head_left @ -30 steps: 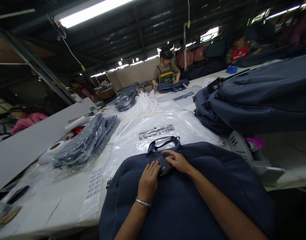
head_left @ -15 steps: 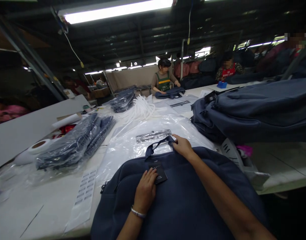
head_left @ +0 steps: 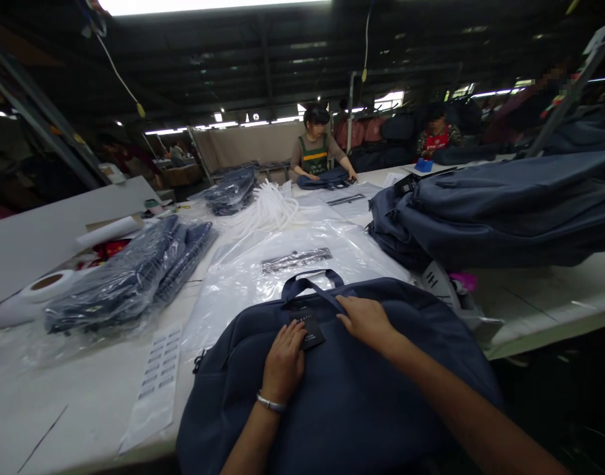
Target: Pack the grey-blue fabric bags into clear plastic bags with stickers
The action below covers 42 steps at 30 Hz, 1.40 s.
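Note:
A dark navy bag [head_left: 361, 402] lies at the table's near edge, with a short carry handle [head_left: 293, 285] looped up at its top. My right hand [head_left: 366, 322] is closed on a navy strap [head_left: 322, 293] that runs from the handle's base towards me. My left hand [head_left: 285, 359] rests flat on the bag with its fingers stretched out, the tips touching a black hang tag [head_left: 312, 332] below the handle. Left of the bag is a sheet of barcode stickers [head_left: 158, 363].
Clear plastic bags [head_left: 243, 267] are spread beyond the bag, with white strips [head_left: 275, 204] behind them. Plastic-wrapped bags [head_left: 119, 284] and a tape roll [head_left: 47, 285] lie left. Stacked navy bags [head_left: 480, 211] stand right. Across the table, a co-worker [head_left: 315, 155] handles another bag.
My right hand has moved from the top of the carry handle down towards me, drawing the strap with it. The left hand stays by the tag. The view has shifted slightly.

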### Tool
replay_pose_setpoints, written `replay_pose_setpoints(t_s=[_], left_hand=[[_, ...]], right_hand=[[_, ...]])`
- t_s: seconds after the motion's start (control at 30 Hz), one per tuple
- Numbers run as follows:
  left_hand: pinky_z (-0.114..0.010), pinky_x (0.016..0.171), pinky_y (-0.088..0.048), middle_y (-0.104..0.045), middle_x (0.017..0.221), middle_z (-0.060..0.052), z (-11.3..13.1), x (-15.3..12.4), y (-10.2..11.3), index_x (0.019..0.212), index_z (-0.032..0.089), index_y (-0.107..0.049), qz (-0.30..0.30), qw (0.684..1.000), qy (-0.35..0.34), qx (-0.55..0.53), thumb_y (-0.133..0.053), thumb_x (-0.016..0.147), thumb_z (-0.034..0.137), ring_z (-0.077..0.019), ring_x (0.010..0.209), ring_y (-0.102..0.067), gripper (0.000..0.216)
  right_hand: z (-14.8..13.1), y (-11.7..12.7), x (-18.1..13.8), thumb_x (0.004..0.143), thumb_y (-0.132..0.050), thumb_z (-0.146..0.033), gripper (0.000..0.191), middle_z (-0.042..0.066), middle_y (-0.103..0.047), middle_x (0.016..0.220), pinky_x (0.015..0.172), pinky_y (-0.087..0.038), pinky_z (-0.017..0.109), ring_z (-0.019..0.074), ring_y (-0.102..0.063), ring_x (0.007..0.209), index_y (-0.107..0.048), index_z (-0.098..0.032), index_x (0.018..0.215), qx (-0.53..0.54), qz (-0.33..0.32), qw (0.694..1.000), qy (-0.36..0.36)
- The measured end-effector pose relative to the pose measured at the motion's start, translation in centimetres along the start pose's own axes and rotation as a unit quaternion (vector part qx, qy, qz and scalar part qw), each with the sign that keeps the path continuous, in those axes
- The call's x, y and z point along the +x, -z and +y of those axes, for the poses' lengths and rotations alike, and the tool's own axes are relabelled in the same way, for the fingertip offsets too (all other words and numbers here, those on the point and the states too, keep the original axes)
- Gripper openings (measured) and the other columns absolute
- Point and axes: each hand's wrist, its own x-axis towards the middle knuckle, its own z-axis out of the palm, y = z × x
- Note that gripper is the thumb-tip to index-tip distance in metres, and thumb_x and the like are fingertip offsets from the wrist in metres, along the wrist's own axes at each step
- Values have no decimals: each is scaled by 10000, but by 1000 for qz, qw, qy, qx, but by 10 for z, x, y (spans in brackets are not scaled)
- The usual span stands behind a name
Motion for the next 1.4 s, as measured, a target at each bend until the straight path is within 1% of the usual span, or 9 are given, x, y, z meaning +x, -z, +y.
replay_pose_setpoints(t_s=[0.17, 0.3, 0.43, 0.73, 0.9, 1.07, 1.2, 1.3, 1.4], left_hand=[[-462, 1132, -413, -612, 1321, -72, -1, 0, 0, 1214, 185, -558, 2, 1000, 7, -14, -444, 773, -3, -222, 1302, -501, 493], [-453, 1097, -457, -630, 1289, -85, -3, 0, -2, 1210, 183, -568, 23, 999, 8, -22, -473, 825, 58, -236, 1262, -533, 415], [-486, 1084, -466, -641, 1263, -111, -4, -2, -3, 1265, 161, -533, 22, 1000, 7, -8, -486, 797, 49, -262, 1238, -553, 483], [-474, 1115, -427, -610, 1315, -80, 0, 4, 25, 1193, 203, -581, -8, 998, 8, -61, -525, 804, 130, -253, 1267, -534, 400], [-404, 914, -565, -692, 1142, -72, 36, 5, 53, 1071, 219, -631, 80, 989, 125, 1, -511, 881, 201, -235, 1057, -660, 226], [-456, 1079, -458, -610, 1331, -74, 69, 2, 36, 1259, 228, -569, -40, 999, 0, -9, -457, 934, 224, -237, 1264, -541, 343], [-512, 1096, -426, -479, 1466, -98, 62, -9, 12, 1378, 234, -480, -105, 994, -23, 18, -421, 963, 277, -262, 1374, -412, 422], [-520, 1119, -393, -438, 1497, -91, 54, -15, 6, 1404, 240, -453, -121, 992, -19, 17, -398, 973, 288, -256, 1402, -365, 437], [-533, 1127, -375, -422, 1508, -86, 52, -16, 4, 1410, 240, -445, -121, 992, -13, 10, -386, 976, 284, -258, 1413, -346, 440]], right_hand=[[-2, 21, -9, 941, -528, -304, 210, 53, -674, 1163, 1021, -400, 373, 209, -598, 1105, -721, -241, 995, 169, 8, 971, 168], [-5, 11, -48, 826, -687, -292, 154, 30, -690, 1100, 1178, -57, 550, 245, -508, 1246, -719, -258, 973, 168, -60, 945, 274], [-8, -17, -78, 834, -679, -265, 492, 69, -695, 990, 1173, -140, 561, 225, -610, 1056, -564, -209, 1309, 130, -74, 963, 223], [-16, -50, -108, 837, -603, -94, 432, 113, -589, 1263, 1131, -344, 500, 255, -517, 1223, -587, -183, 1259, 133, -1, 982, 135], [-20, -62, -108, 827, -578, -62, 492, 151, -585, 1292, 1121, -368, 519, 290, -516, 1240, -558, -129, 1314, 127, -3, 984, 128], [-21, -49, -121, 854, -539, -100, 516, 162, -529, 1399, 1128, -363, 496, 312, -446, 1331, -530, -136, 1369, 207, -15, 973, 101], [-7, -35, -169, 947, -488, -364, 321, 116, -694, 1142, 957, -512, 355, 234, -668, 1026, -691, -218, 1148, 382, -40, 923, 26], [12, -52, -210, 906, -375, -672, 626, 88, -690, 684, 570, -531, 273, 161, -644, 532, -723, -167, 782, 514, -144, 829, -168], [28, -83, -236, 729, -366, -882, 808, 93, -654, 579, 517, -497, 290, 183, -619, 486, -704, -150, 672, 518, -210, 767, -316]])
